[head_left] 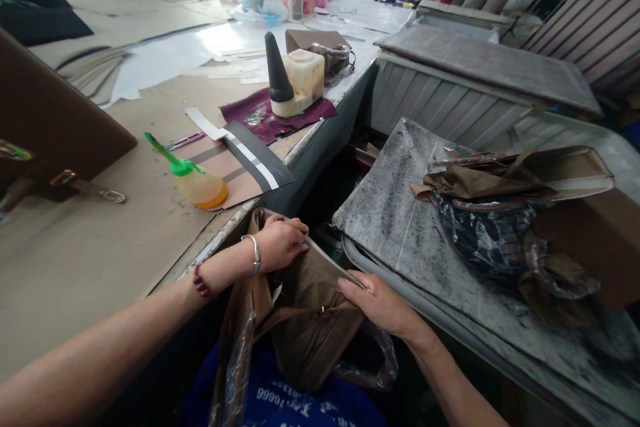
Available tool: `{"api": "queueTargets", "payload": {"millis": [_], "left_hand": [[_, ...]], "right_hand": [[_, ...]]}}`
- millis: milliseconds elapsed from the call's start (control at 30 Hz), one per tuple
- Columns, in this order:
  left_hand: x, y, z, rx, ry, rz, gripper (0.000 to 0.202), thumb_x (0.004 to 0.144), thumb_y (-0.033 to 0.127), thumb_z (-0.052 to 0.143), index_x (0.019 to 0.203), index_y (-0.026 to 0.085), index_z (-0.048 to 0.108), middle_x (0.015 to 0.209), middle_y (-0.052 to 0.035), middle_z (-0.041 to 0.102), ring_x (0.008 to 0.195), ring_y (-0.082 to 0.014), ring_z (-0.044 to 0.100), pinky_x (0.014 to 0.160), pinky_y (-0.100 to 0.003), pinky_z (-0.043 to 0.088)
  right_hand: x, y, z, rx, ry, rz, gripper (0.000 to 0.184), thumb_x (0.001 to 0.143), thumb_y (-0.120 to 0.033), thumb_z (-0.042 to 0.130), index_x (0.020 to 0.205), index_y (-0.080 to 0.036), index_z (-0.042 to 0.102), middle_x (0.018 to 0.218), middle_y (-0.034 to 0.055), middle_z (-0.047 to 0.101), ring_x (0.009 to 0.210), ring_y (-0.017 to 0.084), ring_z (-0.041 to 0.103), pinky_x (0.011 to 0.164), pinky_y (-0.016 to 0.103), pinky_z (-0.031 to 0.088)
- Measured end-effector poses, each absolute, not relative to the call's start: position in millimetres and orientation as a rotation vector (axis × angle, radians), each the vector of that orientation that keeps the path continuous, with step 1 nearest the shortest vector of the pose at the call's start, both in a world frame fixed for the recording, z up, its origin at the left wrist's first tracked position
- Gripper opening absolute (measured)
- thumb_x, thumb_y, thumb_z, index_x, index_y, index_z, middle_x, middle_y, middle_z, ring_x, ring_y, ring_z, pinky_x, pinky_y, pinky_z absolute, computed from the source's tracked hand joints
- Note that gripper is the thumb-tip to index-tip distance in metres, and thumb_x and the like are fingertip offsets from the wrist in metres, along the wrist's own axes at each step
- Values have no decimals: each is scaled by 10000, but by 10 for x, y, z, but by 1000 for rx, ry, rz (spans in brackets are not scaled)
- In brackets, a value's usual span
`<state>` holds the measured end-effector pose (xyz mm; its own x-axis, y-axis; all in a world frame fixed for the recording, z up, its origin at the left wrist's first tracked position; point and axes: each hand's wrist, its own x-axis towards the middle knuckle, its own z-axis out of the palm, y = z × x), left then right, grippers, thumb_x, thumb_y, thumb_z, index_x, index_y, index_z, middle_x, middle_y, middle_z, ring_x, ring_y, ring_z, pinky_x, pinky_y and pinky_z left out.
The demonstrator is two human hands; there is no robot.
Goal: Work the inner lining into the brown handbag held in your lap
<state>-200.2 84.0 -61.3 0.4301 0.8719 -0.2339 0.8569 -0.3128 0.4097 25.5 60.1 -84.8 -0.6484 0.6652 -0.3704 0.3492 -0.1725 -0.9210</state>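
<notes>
A brown handbag (310, 287) lies in my lap over blue cloth (295, 400), its mouth facing up toward me. Near the table edge, my left hand (281, 243) is closed on the bag's far rim. My right hand (377, 300) pinches the same pale-edged rim further right, thumb on the inner side. Between the two hands the rim is stretched fairly straight. Clear plastic wraps the bag's handle (383, 363), which hangs below my right hand. A small metal fitting (323, 310) shows on the near edge.
On the table at left stand a squeeze bottle of orange liquid (203, 185), a glue pot with a black cone (279, 73) and a purple scrap (240, 113). A brown bag (60, 127) sits far left. More bags (515, 173) rest on a grey board (390, 213). People work behind.
</notes>
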Motion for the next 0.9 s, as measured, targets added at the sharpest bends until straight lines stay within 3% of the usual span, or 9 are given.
{"api": "queueTargets", "payload": {"millis": [100, 200, 267, 467, 633, 900], "left_hand": [[-1985, 836, -639, 2227, 1493, 73, 185, 764, 184, 489, 590, 144, 534, 950, -15, 627, 930, -188, 537, 867, -403, 264], [-1969, 821, -648, 2215, 1528, 86, 185, 763, 190, 493, 590, 139, 533, 945, -20, 627, 941, -197, 531, 864, -411, 256], [-1962, 806, -641, 2199, 1543, 101, 174, 762, 190, 494, 602, 139, 540, 943, -20, 628, 943, -196, 530, 863, -409, 253], [-1954, 777, -636, 2144, 1595, 127, 144, 744, 171, 503, 612, 143, 553, 950, -14, 628, 955, -195, 525, 871, -417, 226], [-1957, 782, -682, 2145, 1599, 157, 111, 727, 167, 508, 633, 146, 565, 921, -8, 629, 967, -204, 517, 870, -431, 211], [-1972, 770, -698, 2165, 1602, 200, 132, 738, 174, 489, 631, 153, 563, 892, -13, 637, 942, -200, 524, 871, -412, 213]], "right_hand": [[231, 585, -865, -1137, -1793, 1885, 324, 845, -406, 414, 949, -146, 576, 846, 27, 593, 809, 169, 544, 721, 268, 436], [212, 574, -888, -1111, -1752, 1797, 348, 843, -372, 434, 1127, -182, 500, 1064, 50, 561, 1009, 191, 497, 896, 311, 373], [209, 593, -893, -1137, -1781, 1738, 352, 836, -365, 447, 1136, -189, 497, 1086, 52, 557, 1029, 194, 489, 917, 313, 357], [186, 770, -806, -1081, -2011, 1850, 238, 837, -327, 425, 914, -161, 576, 821, 17, 585, 798, 166, 541, 731, 272, 421], [106, 864, -715, -1138, -2231, 1768, 217, 829, -314, 419, 729, -152, 524, 696, -10, 513, 675, 131, 487, 604, 232, 389], [-11, 948, -701, -1108, -2418, 1761, 308, 847, -395, 385, 706, -156, 519, 670, -5, 521, 644, 133, 482, 558, 225, 372]]}}
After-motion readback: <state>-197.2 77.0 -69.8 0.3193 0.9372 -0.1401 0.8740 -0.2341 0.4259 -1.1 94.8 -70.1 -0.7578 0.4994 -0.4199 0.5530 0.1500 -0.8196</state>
